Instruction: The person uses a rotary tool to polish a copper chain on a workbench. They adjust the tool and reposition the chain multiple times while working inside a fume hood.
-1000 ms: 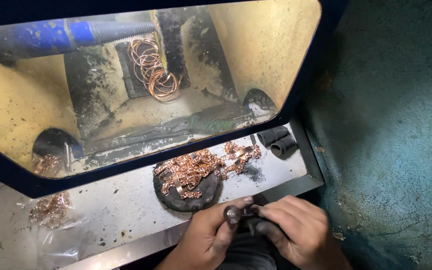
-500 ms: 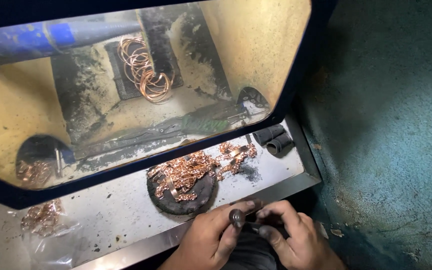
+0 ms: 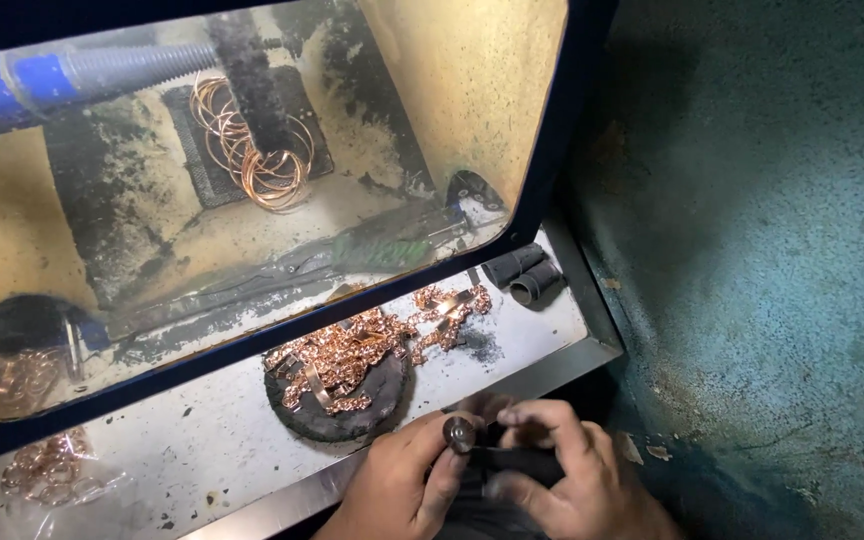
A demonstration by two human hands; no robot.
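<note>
Both hands, left [image 3: 407, 490] and right [image 3: 562, 480], clenched on dark tool [image 3: 507, 462] with round tip at desk's [image 3: 182, 455] near edge; copper pieces [image 3: 352, 350] heaped unworked on black pad [image 3: 352, 415] just beyond.

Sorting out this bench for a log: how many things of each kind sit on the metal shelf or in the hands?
Hands: 2, left, right
Dark tool held in both hands: 1
Black pad: 1
Copper heap: 1
Black tubes: 2
Clear bag of copper pieces: 1
Total: 8
</note>
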